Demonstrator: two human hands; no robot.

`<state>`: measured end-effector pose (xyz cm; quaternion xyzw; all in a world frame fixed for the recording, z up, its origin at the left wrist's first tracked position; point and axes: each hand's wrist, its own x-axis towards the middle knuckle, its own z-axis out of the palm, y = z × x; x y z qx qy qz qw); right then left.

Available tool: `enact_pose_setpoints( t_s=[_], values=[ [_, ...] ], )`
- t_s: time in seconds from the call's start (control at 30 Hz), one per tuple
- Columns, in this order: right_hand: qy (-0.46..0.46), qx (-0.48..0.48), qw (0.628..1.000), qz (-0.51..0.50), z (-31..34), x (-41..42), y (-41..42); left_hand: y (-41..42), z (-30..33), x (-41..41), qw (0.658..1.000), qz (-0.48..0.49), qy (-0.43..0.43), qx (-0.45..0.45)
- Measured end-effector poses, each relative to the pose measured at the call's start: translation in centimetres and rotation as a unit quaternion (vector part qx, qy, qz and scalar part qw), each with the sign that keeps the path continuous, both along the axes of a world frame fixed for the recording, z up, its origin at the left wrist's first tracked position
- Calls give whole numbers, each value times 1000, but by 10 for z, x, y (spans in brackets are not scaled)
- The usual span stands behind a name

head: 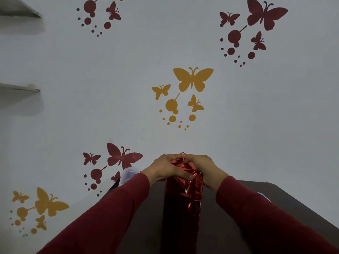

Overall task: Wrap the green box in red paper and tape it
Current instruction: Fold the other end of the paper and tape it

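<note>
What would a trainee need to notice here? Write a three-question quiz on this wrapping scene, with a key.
1. True or false: green cardboard shows on the box.
2. Which hand lays its thumb across the red paper? A) left hand B) right hand
3. Fill in: both hands work at the box's ___ end, toward the wall.

Key
1. False; only shiny red paper shows.
2. A.
3. Far; the paper is crumpled there.
</note>
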<state>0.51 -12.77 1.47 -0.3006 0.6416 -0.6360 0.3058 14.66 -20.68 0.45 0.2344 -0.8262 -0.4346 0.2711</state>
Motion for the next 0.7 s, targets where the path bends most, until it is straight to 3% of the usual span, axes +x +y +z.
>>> enact_pose_setpoints(
  t_s=[0.2,0.3,0.4,0.47,0.6,0.7],
  values=[
    [-19,-25,999,-22,-2,3,11,12,7,13,999,-21,32,37],
    [65,-24,993,-95,-5,0,40,25,11,16,991,75,114,7],
    [112,-47,983,-139,-17,-3,80,48,6,16,935,212,279,-52],
    [131,-44,980,-141,-34,-5,107,77,-2,13,896,236,349,-144],
    [156,-47,974,-158,-61,-13,163,132,-24,-13,860,150,371,-317],
    [186,-19,963,-195,-79,-30,196,160,-50,-49,853,76,377,-352]
  ],
)
